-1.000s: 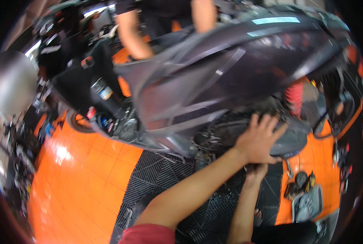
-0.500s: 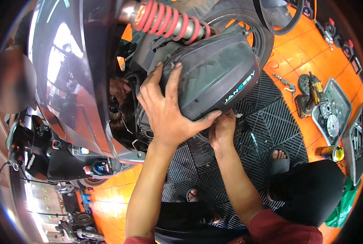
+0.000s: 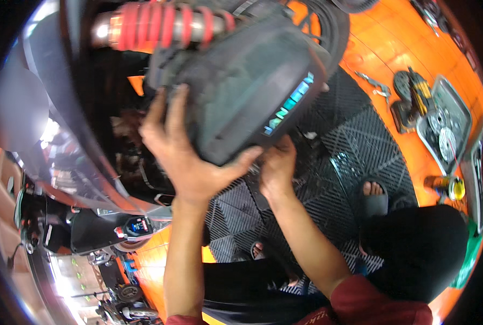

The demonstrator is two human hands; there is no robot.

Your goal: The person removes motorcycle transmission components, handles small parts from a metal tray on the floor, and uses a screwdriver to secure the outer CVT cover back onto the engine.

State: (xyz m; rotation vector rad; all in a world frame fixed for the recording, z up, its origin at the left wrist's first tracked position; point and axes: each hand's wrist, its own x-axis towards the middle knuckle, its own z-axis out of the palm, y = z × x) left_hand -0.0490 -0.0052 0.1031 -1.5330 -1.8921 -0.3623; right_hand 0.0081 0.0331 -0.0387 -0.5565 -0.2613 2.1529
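Note:
A dusty black plastic air filter box lies beside a scooter's rear wheel, below a red coil spring shock absorber. My left hand grips the near left end of the box. Its fingers reach up along the left side, and the thumb presses on the near edge. Just right of that thumb, at the underside of the box, is my right hand with its fingers curled in. What those fingers hold, if anything, is hidden and blurred.
The scooter's glossy dark body panel rises at the left. A ribbed black mat covers the floor beneath. To the right lie a cordless power tool, an air blow gun, a grey tray with metal parts and a spray can.
The view has shifted and blurred, so the scooter, the box and both hands sit farther left. Both hands keep nearly the same places on the box.

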